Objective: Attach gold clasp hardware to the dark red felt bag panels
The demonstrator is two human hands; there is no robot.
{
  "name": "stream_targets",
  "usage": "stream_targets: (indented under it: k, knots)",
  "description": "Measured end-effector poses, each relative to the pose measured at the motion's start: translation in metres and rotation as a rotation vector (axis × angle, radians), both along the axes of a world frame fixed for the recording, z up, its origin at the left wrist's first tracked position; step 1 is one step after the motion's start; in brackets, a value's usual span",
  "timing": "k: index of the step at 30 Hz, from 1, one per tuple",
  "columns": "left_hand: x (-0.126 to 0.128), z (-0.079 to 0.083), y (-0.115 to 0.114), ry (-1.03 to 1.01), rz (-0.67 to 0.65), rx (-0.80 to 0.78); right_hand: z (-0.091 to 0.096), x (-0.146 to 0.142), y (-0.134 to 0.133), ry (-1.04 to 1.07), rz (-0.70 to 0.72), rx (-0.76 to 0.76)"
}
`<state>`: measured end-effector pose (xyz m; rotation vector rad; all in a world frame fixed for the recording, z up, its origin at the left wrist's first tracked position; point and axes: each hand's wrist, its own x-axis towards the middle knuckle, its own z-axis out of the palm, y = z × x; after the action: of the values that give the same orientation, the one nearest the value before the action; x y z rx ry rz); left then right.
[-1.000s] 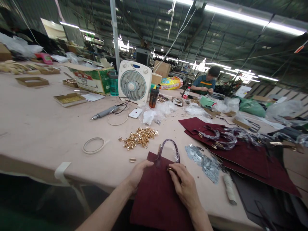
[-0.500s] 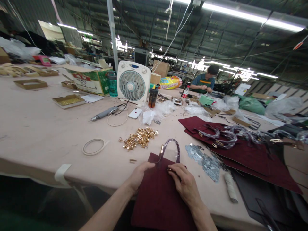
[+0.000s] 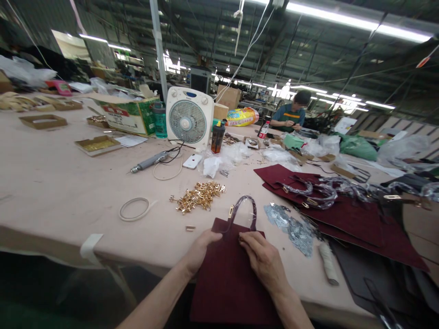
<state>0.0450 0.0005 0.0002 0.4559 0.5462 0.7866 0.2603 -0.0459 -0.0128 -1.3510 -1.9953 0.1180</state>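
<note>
Less of a pinch than a moment ago, with the left hand and right hand apart, lying flat and unclamped on the burgundy bag panel, just below its looped handle.

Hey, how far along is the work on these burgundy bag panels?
Done: the stacked burgundy bag panels on the right already carry plastic-wrapped handles. In hand: one burgundy panel with a dark wrapped handle, under the left hand and right hand. Left: a heap of loose gold metal fittings.

Matt maroon cloth bag with glossy metal clasp
</note>
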Motion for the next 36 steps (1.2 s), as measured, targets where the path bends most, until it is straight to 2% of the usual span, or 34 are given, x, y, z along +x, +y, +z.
stream_targets:
  k: [5, 14, 25, 32, 36]
  knots:
    - [0.001, -0.004, 0.001, 0.002, 0.039, -0.020, -0.008, -0.005, -0.004, -0.006, -0.063, 0.100]
    - [0.002, -0.003, 0.001, -0.005, 0.043, -0.016, -0.012, -0.012, -0.004, -0.052, -0.101, 0.145]
    - [0.002, 0.001, 0.000, 0.013, 0.006, -0.006, -0.015, -0.020, -0.004, -0.139, -0.169, 0.144]
    - [0.004, -0.005, 0.001, 0.016, 0.064, -0.052, -0.025, -0.023, -0.006, -0.262, -0.200, 0.105]
    - [0.005, -0.005, 0.002, 0.003, 0.077, -0.075, -0.029, -0.020, -0.011, -0.195, -0.193, 0.108]
